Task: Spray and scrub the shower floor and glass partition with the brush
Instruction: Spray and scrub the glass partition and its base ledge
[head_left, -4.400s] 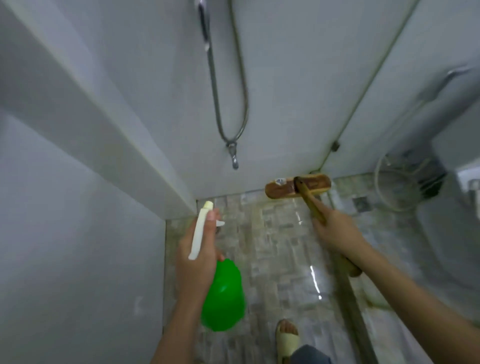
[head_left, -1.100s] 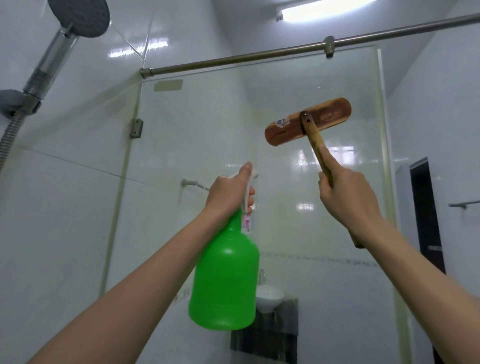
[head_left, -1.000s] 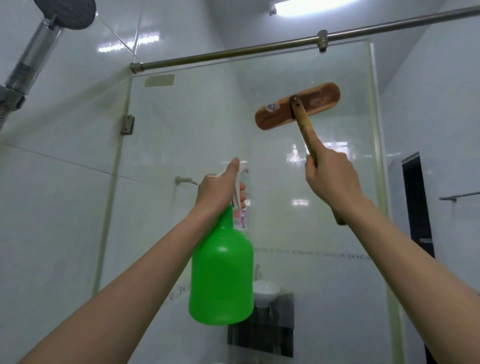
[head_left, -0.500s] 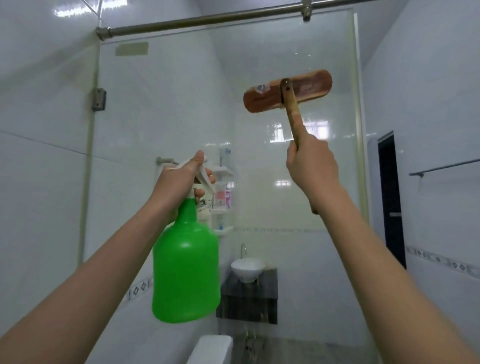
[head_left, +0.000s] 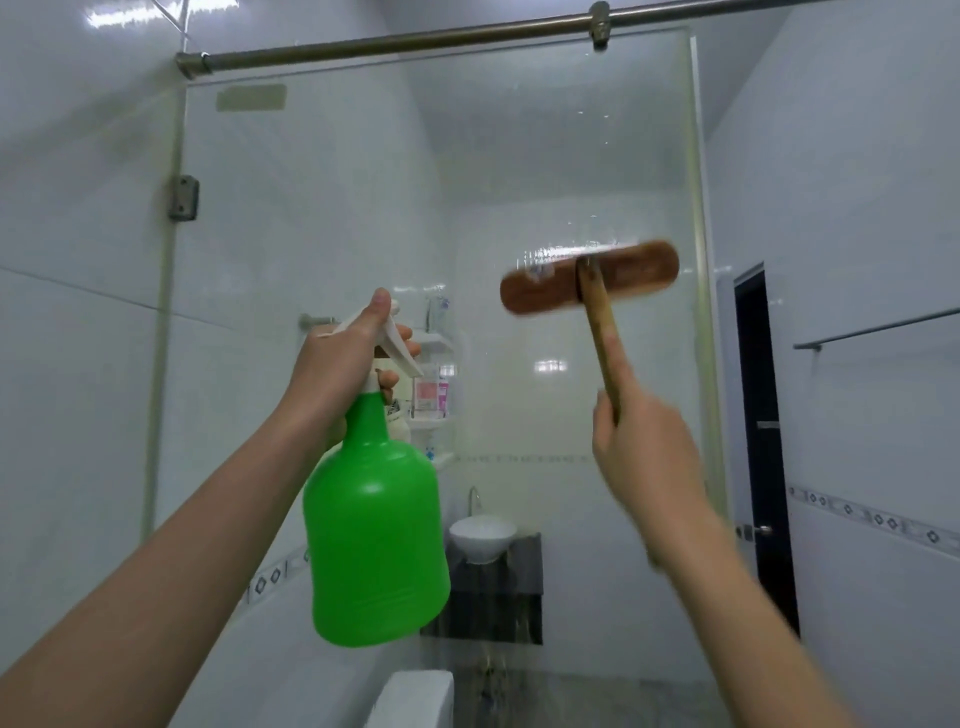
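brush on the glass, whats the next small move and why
Probably sweep the brush down the glass: the right hand grips its handle, the head seems pressed to the pane at mid-height near the right edge, and plenty of pane lies below it.

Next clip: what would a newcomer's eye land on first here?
The bright green spray bottle, held up by the left hand at centre. Next, the wooden brush to its right, motion-blurred in front of the glass partition, its handle gripped by the right hand.
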